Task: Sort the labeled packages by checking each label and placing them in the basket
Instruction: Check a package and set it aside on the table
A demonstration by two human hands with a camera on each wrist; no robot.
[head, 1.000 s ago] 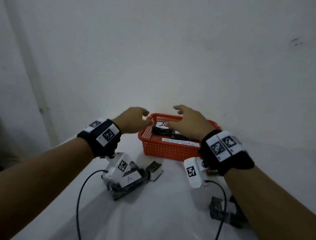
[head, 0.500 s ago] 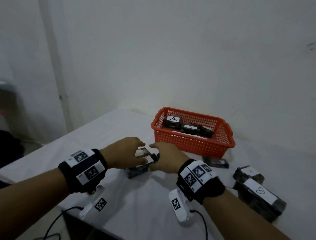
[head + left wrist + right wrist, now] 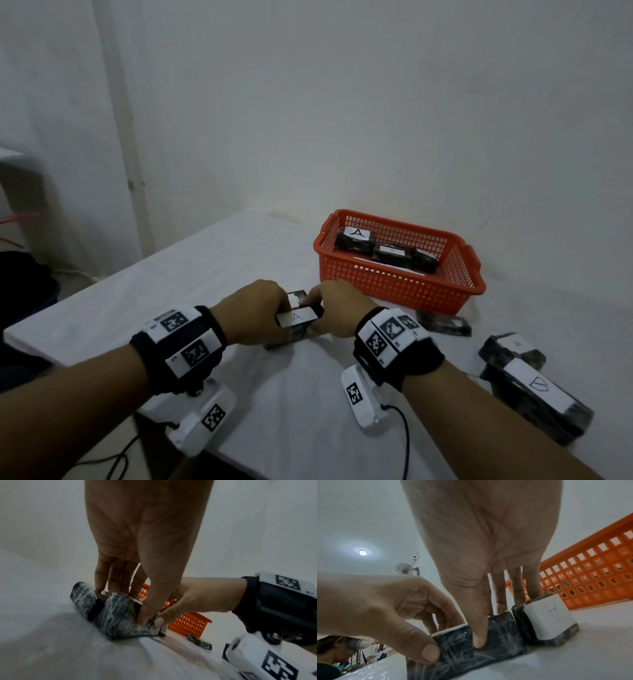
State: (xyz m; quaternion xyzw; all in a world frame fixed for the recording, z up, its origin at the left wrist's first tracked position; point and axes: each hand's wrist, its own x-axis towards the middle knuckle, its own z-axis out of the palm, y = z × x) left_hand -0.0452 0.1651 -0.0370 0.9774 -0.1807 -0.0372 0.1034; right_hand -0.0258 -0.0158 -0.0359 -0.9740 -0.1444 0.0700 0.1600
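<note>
A black-wrapped package (image 3: 297,318) with a white "A" label lies on the white table in front of the orange basket (image 3: 404,291). My left hand (image 3: 255,313) grips its left end, thumb on the near side (image 3: 145,615). My right hand (image 3: 337,310) pinches its right part, thumb pressed on the front (image 3: 479,635). A small cube package (image 3: 549,620), also labelled "A", stands against the far end, and my right hand's outer fingers (image 3: 532,586) reach its top. In the basket lie black packages (image 3: 356,240) with "A" labels.
Right of my hands lie a flat dark package (image 3: 445,323), a labelled one (image 3: 513,346) and a long one with a shield drawing (image 3: 537,394). The table's edge (image 3: 102,308) runs close on the left and front. A white wall stands behind the basket.
Both hands left the basket, came down to the table in front of it and took hold of the "A" package. Its label is now turned up.
</note>
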